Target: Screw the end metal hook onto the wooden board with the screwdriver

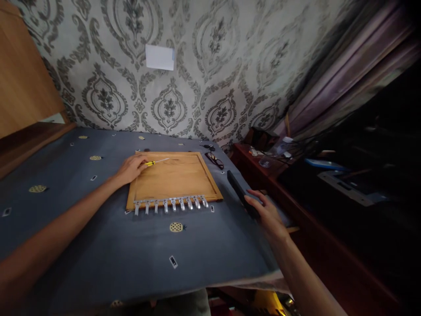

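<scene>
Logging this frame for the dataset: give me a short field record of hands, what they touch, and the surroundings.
left hand: left hand on the far left corner of the wooden board, fingers on a yellow-handled screwdriver
right hand: right hand at the table's right edge, fingers touching a long black object
board front edge: metal hook rail lying across it
beside board: glasses at its far right corner
surface: blue patterned cloth
wall: patterned wallpaper with a white note
</scene>
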Demonstrator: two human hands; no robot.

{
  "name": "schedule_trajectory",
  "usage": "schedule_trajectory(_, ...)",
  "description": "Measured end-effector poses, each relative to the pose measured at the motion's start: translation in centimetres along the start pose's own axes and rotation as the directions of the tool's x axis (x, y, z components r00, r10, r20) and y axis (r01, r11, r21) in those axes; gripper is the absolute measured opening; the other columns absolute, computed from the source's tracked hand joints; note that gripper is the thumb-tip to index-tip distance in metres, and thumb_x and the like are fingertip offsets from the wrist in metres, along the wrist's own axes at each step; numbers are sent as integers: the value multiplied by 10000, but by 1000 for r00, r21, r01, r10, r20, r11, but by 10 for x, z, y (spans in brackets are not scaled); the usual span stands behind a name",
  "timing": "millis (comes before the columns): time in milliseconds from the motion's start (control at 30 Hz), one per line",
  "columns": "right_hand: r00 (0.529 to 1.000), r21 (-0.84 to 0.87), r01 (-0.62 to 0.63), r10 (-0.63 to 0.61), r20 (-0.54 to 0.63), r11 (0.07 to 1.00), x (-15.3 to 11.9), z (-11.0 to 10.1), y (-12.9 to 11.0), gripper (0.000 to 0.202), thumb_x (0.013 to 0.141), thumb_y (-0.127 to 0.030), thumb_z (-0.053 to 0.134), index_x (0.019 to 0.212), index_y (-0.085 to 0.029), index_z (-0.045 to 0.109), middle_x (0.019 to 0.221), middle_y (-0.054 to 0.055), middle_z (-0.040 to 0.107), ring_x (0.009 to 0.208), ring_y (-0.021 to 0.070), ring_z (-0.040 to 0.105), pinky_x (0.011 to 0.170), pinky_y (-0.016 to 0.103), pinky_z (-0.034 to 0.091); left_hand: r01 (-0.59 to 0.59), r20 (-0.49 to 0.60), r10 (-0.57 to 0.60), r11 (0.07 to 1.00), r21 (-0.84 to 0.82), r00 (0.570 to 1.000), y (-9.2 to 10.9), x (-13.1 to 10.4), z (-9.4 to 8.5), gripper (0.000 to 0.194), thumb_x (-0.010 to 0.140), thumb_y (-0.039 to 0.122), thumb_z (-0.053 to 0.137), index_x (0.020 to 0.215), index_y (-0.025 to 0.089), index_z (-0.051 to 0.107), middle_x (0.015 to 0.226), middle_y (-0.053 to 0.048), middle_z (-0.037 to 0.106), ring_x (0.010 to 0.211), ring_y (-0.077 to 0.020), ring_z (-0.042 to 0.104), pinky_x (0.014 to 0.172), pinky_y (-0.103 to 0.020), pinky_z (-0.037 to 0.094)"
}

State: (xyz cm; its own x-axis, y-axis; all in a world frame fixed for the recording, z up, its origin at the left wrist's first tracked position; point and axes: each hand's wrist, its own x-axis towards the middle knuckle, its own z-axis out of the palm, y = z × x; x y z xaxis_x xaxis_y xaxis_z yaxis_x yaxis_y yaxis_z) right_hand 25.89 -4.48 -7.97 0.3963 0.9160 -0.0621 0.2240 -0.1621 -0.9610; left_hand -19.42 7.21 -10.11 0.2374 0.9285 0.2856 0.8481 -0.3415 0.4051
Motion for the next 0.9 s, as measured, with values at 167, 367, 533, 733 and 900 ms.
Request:
schedule_trajectory(167,991,113,58,-71,115,992,-26,12,-19,727,592,-545,811,1216,-214,643,853,52,738,792,231,699,703,319,522,4,18,-2,992,-123,1000,17,0,2,329,965,396,616,1185,152,626,1227,-91,634,1122,-218,621,992,-457,531)
schedule_trajectory(367,954,235,100,-160,253,967,-60,47,-39,675,647,-523,799,1237,-258,604,947,44,717,840,218,685,775,339,536,59,-33,-84,884,-464,996,70,-21,-15,352,910,505,631,999,165,654,1152,-105,657,1205,-277,569,1109,-482,426)
schedule_trajectory(533,909,188,281,-324,261,941,-86,100,-48,638,676,-472,780,1237,-248,574,1058,86,709,1010,264,671,862,409,537,137,95,-105,551,-823,990,139,-55,-14,606,959,690,385,1227,182,579,1149,-133,688,1049,-231,681,917,-380,567)
schedule_trajectory(733,815,-26,560,-545,198,828,-118,151,-56,611,688,-366,768,1248,-222,571,1166,121,675,1127,313,602,1012,512,477,221,168,-262,187,-957,950,147,-60,-12,634,955,709,384,1255,174,546,1108,-139,704,1007,-242,697,823,-371,598)
schedule_trajectory(900,858,173,438,-468,210,882,-121,164,-53,755,690,-408,808,1355,-225,500,1254,129,644,1183,302,583,1046,507,459,233,222,-353,-10,-972,909,129,-60,-16,500,993,604,444,1157,153,585,1122,-124,710,1038,-220,692,887,-346,598)
